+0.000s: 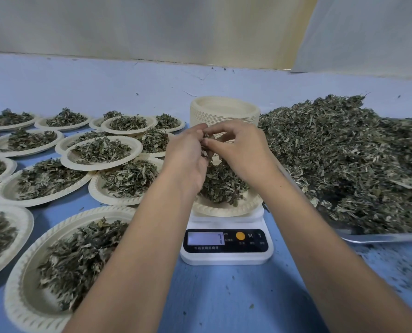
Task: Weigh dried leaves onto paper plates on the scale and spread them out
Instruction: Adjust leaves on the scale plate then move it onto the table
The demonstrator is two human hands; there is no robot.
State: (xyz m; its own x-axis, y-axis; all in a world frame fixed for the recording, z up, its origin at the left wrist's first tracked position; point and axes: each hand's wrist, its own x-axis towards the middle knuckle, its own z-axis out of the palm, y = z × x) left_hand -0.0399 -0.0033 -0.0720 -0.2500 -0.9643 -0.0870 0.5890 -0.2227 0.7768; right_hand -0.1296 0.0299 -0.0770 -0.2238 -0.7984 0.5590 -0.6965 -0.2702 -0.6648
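— Both busy?
— Yes. The left hand (188,150) and right hand (238,150) meet fingertip to fingertip, each pinching the same small clump of dried leaves (206,145) just above the paper plate (224,209). It sits on the white scale (226,254) and holds a mound (221,183) already.
— And around it?
— Big pile (344,152) on a metal tray (380,237) to the right, stack of empty plates (224,111) behind, filled plates (101,150) on the blue counter (224,296) to the left.

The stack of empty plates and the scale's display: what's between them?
In the head view, a paper plate heaped with dried leaves sits on the scale, the left hand and right hand pinching leaves above it.
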